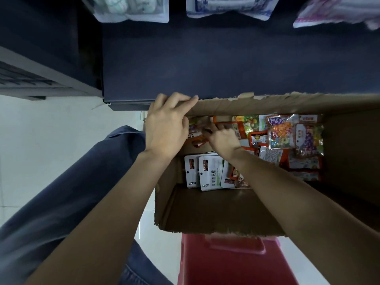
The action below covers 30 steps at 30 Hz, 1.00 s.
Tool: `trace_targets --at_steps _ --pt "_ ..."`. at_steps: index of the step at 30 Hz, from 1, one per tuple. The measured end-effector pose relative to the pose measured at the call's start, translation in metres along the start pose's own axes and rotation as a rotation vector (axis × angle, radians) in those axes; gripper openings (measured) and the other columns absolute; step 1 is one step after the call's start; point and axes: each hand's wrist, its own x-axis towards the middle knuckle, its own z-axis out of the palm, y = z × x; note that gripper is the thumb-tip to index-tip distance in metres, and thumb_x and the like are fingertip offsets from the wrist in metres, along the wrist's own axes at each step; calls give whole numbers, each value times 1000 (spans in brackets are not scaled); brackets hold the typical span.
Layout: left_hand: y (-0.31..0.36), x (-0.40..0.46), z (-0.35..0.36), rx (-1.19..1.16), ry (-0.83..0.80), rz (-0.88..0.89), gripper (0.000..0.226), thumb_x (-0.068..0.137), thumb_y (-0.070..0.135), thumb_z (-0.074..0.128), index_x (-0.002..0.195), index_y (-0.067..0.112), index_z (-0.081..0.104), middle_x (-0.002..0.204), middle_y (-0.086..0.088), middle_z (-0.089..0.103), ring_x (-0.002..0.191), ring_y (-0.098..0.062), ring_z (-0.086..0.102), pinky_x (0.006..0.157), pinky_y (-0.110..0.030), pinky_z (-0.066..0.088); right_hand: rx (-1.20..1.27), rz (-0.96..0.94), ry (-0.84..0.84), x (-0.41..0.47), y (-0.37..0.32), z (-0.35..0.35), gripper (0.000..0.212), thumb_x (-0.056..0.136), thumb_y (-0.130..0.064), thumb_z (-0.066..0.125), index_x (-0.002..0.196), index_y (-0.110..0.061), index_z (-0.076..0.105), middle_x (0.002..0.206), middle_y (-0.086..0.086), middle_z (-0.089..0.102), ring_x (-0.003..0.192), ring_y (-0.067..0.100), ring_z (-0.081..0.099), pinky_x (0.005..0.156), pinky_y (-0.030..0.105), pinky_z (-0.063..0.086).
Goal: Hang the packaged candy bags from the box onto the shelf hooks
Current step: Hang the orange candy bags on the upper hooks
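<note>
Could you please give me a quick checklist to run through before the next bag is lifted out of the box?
1. Box flap held back: left hand rests on the cardboard box at its far-left flap. Ok.
2. Right hand has reached the candy bags: fingers are among the orange packets. Ok.
3. One bag firmly gripped: fingers partly hidden. Cannot tell.
4. Bags left in box: many, including white packets. Ok.
5. Free shelf hook: only the hanging bags show, no hooks. Cannot tell.
</note>
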Motion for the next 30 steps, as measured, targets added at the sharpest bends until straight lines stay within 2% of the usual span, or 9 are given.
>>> trace_targets --at_steps 2,5,8,13,16,18,22,27,30 --pt "1 0 -1 -7 9 -7 46 78 1 54 118 21 67 105 4 65 87 -26 55 76 -35 51 16 25 77 -1 1 -8 51 96 -6 41 145 -21 35 141 10 48 109 29 61 78 38 50" --pt "2 1 -2 -19 16 -23 47 77 -1 54 115 22 69 103 5 66 84 -25 55 73 -30 49 54 65 84 -10 4 -20 47 96 -5 41 140 -22 42 113 3 68 98 25 67 71 32 44" --pt "4 4 -7 -32 -7 -37 45 78 -2 58 114 22 70 103 5 66 85 -25 56 73 -29 49 96 82 116 -36 11 -30 34 101 -19 43 135 -21 45 96 3 70 86 23 67 67 31 44" --pt "19 6 -27 -102 -218 -178 39 94 21 51 133 22 55 133 4 54 121 -22 47 106 -37 35 527 235 289 -107 26 -42 26 97 -31 52 116 -17 63 94 6 71 85 25 67 68 29 49" --pt "44 0 -46 -202 -323 -156 60 92 43 55 145 25 37 150 4 33 140 -18 25 116 -38 19 720 258 359 -158 36 -51 23 93 -30 59 108 -14 68 86 -5 66 74 12 63 58 17 42" --pt "67 -7 -60 -402 -501 -135 84 81 49 65 150 30 21 157 8 17 143 -10 11 116 -36 12 780 228 373 -190 41 -62 22 93 -29 60 108 -16 69 90 -6 68 77 10 64 60 19 46" --pt "104 -28 -71 -715 -773 -114 110 60 47 82 146 47 13 151 10 29 133 -4 30 113 -39 29 813 157 508 -241 51 -91 19 91 -29 62 102 -15 70 93 -2 72 79 9 68 69 29 57" --pt "130 -38 -90 -576 -474 -31 63 68 38 83 122 32 50 114 13 64 102 -2 60 91 -33 50 996 104 579 -280 59 -135 30 81 -38 66 101 -17 70 92 -10 70 76 -1 68 66 14 55" --pt "137 -41 -107 -831 -494 -96 45 70 26 83 101 38 53 98 20 67 91 2 65 81 -22 53 1144 155 581 -291 65 -152 39 75 -38 71 111 -27 62 99 -17 66 84 -7 66 69 13 54"
